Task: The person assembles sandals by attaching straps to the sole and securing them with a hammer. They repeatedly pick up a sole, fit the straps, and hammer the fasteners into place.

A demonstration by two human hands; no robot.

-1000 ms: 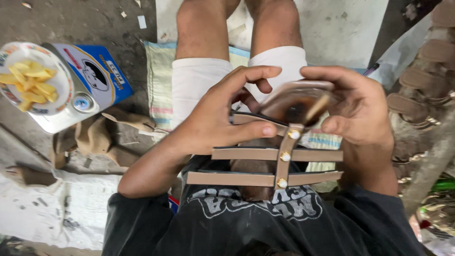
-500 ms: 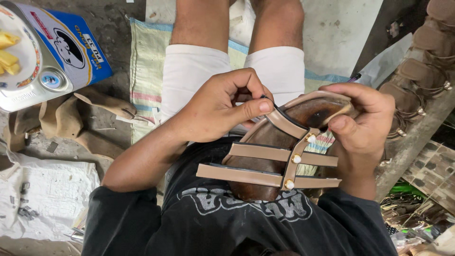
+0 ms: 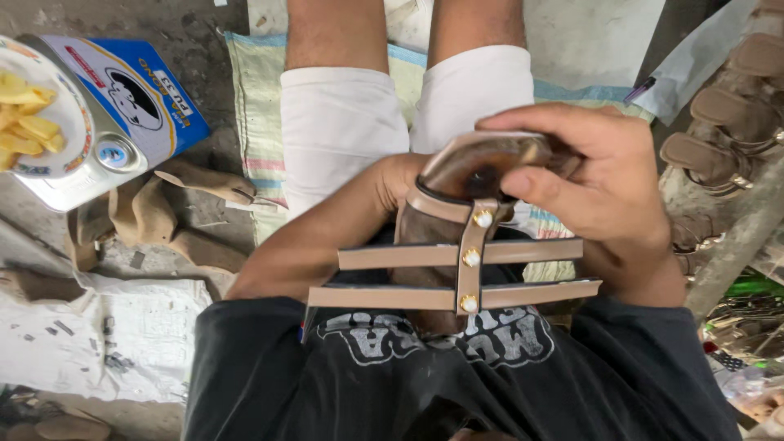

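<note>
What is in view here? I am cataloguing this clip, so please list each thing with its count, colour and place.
sandal: one, brown with tan straps and three pale studs, in the person's lap
tin can: one, blue and silver, upper left
plate of fries: one, pale plate with yellow fries, resting on the tin
leather scraps: several, tan, on the floor left
woven mat: one, striped, under the legs
finished sandals: several, brown, stacked at right
left hand: mostly hidden behind the sandal
right hand: grip on the sandal's top end
</note>
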